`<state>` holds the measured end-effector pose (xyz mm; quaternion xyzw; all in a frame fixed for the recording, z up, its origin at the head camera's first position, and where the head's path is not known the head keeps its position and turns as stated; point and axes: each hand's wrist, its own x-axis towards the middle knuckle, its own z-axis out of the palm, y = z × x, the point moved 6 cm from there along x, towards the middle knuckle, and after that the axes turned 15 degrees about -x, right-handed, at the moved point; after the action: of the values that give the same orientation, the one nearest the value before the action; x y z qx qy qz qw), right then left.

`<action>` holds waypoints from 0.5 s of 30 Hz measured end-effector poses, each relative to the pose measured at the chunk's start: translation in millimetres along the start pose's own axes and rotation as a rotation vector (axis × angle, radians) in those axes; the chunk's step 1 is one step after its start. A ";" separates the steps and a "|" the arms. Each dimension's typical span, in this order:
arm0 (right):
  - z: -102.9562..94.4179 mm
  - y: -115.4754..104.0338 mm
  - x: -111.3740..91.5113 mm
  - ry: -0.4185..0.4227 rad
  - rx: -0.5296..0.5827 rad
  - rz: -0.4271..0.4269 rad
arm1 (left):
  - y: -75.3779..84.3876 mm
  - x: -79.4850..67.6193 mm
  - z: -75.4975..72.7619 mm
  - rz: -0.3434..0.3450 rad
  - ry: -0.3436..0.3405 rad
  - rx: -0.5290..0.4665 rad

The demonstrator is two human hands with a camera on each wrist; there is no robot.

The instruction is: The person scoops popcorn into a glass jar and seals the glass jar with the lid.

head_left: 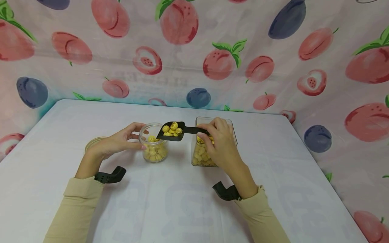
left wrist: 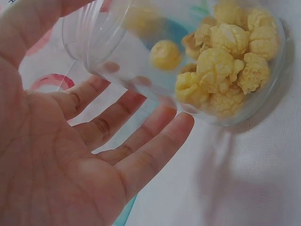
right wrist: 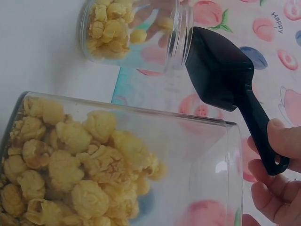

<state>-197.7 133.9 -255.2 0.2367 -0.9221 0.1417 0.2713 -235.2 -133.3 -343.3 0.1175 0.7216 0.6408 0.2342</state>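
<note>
My right hand pinches the handle of a black scoop between thumb and fingers. Several yellow popcorn pieces lie in the scoop, whose tip is over the mouth of a round glass jar. At the jar's left side, my left hand holds it with the thumb in front and the fingertips behind. Popcorn fills the lower part of the jar. Under my right hand stands a square clear container with more popcorn, partly hidden by that hand in the head view.
A round lid with a gold-coloured rim lies behind my left wrist, partly covered by it. The white tabletop reaches back to a fruit-printed cloth. Black wrist mounts sit on both forearms.
</note>
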 end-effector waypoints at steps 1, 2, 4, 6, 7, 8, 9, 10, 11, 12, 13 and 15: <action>-0.2 -0.5 0.1 0.001 -0.004 -0.001 | -0.1 -0.1 -0.1 -0.002 0.001 0.000; -0.3 -0.7 0.1 0.003 -0.010 -0.003 | -0.3 -0.1 -0.2 -0.003 0.001 -0.001; -0.7 -1.7 0.3 0.009 -0.019 -0.007 | -0.4 -0.2 -0.3 -0.003 0.002 0.001; -1.3 -2.5 0.7 0.014 -0.027 -0.009 | -0.4 -0.2 -0.3 -0.002 0.002 0.001; -1.5 -2.9 0.9 0.017 -0.030 -0.010 | -0.4 -0.1 -0.3 -0.001 0.001 0.001; -1.7 -3.2 1.0 0.018 -0.032 -0.010 | -0.3 -0.1 -0.2 -0.001 0.001 0.001; -2.0 -3.7 1.2 0.019 -0.034 -0.010 | -0.3 -0.1 -0.1 0.000 0.001 0.000; -2.2 -4.0 1.3 0.020 -0.035 -0.011 | -0.3 -0.1 -0.1 0.001 0.000 0.000; -2.5 -4.3 1.5 0.021 -0.036 -0.011 | -0.4 -0.1 0.0 0.001 -0.001 -0.001; -3.0 -4.7 1.6 0.022 -0.037 -0.011 | -0.4 0.0 0.1 0.001 -0.002 -0.003; -3.3 -5.0 1.8 0.023 -0.038 -0.012 | -0.5 0.0 0.1 0.002 -0.003 -0.003; -4.1 -5.4 2.1 0.023 -0.044 -0.012 | -0.5 0.2 0.4 0.003 -0.005 -0.005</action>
<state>-194.7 130.2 -249.9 0.2346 -0.9204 0.1227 0.2876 -235.2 -133.0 -343.8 0.1197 0.7194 0.6426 0.2351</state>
